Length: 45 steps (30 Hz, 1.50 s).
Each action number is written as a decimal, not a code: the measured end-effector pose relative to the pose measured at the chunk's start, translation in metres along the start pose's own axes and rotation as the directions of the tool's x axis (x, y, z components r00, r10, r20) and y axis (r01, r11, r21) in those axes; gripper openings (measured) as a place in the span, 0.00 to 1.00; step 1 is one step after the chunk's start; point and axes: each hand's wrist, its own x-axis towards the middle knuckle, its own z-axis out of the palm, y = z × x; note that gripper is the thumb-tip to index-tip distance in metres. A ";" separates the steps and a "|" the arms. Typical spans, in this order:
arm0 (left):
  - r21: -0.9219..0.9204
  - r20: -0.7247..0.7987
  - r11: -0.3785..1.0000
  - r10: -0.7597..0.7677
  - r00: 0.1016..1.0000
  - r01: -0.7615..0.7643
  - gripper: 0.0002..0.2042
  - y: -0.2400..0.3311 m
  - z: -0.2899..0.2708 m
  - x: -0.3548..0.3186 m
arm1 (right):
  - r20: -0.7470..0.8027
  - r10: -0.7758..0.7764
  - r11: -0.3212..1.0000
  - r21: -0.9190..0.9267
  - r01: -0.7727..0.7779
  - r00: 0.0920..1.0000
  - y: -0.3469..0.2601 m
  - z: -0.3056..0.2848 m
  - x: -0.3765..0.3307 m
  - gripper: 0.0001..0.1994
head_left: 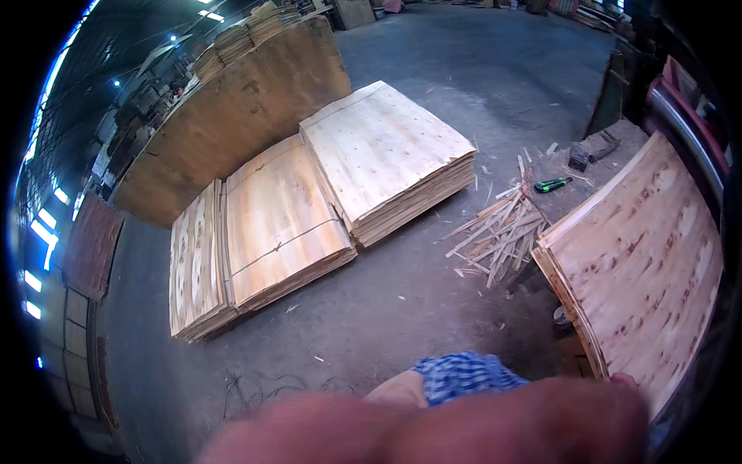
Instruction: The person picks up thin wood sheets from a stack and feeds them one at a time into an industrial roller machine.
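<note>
A large, blurred pink shape, which looks like a hand (433, 425) very close to me, fills the lower edge. Its fingers are smeared, and I cannot tell whether it is my left hand or my right hand. Behind it show a blue-and-white checked cloth (468, 377), seemingly a sleeve, and a patch of bare skin (402, 389). At the near edge of the wood veneer stack (641, 255) on the right, a small pink fingertip-like spot (623, 380) appears. Whether anything is held is hidden.
Bundled veneer stacks (286, 216) and a taller pale stack (386, 147) lie on the floor before a big upright board (239, 116). Wood strips (502, 236) are heaped beside a green-and-black utility knife (553, 185). A metal roller (688, 135) stands far right; wire (270, 387) lies near.
</note>
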 end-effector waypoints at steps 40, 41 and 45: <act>0.690 -0.678 -0.364 -0.020 0.735 0.626 0.12 -0.420 -0.269 -0.097 | -0.155 -0.964 0.205 -0.950 0.234 0.216 -0.072 -0.335 0.203 0.31; 0.749 -0.608 -0.386 -0.076 0.790 0.539 0.13 -0.445 -0.270 -0.094 | -0.211 -0.952 0.260 -0.940 0.220 0.223 -0.072 -0.336 0.199 0.31; 0.743 -0.479 -0.566 -0.076 0.874 0.358 0.15 -0.493 -0.257 -0.096 | -0.410 -0.899 0.434 -0.880 0.190 0.153 -0.062 -0.323 0.197 0.32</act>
